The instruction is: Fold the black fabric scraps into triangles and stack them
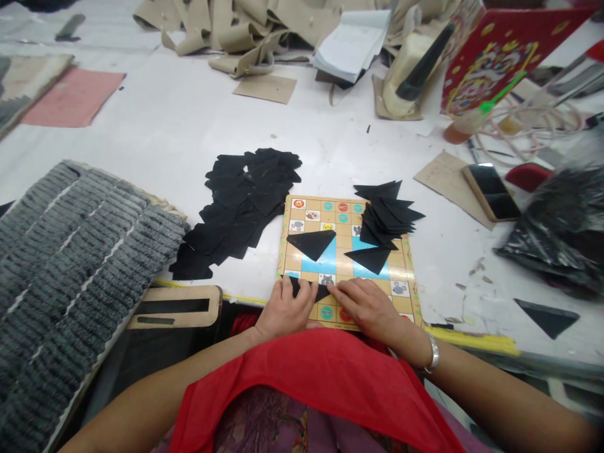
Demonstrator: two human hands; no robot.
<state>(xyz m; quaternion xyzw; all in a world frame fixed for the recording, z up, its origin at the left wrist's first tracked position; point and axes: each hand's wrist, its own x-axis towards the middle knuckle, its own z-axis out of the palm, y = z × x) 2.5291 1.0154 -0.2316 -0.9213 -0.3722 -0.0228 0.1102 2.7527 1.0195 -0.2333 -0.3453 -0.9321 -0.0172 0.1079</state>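
My left hand [289, 304] is bent over a small black fabric-like piece [323, 293] at the near edge of a printed game board [346, 251], its fingers pressing the piece down. At the piece's right end, the fingertips of my right hand [365, 306] are closed together and partly cover it. Farther up the board lies a flat black triangle [312, 243]. Another black triangle [370, 259] rests to its right, below a stack of black triangles [389, 214] overlapping the board's right edge. What lies beneath my fingers is hidden.
A heap of overlapping black pieces [250, 195] spreads left of the board. Ribbed grey fabric [70, 251] fills the left side. Beige strips [236, 31] and a white pad [353, 44] sit behind. At right are a phone [491, 192], a plastic bag [557, 226] and a loose triangle [547, 316].
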